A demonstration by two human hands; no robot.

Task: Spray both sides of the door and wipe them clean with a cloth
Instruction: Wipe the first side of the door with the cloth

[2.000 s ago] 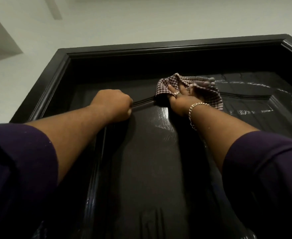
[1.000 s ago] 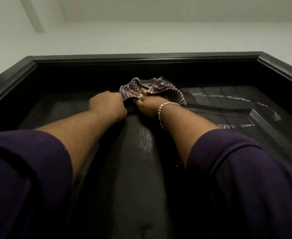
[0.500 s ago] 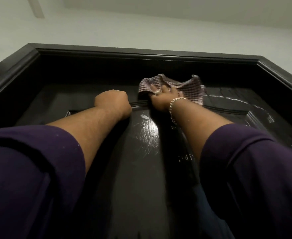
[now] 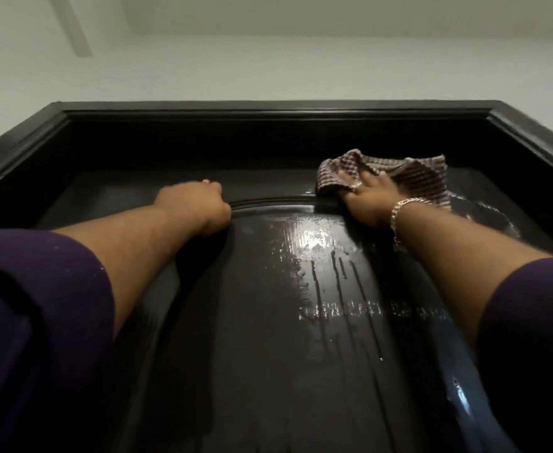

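Door (image 4: 268, 338): dark panelled face, upper part in front of you, wet. Drips and streaks run below and between your hands, so spraying here looks done and wiping is partway.
Cloth (image 4: 409, 178): checked, pressed to the door under your right hand (image 4: 366, 197), fingers spread over it.
Left hand (image 4: 193, 207): curled, braced on the door, holding nothing visible.
Other side: not shown; presumably outstanding.

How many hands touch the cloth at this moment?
1. The right hand presses the cloth on the upper door. The left hand rests as a fist on the door, apart from the cloth.
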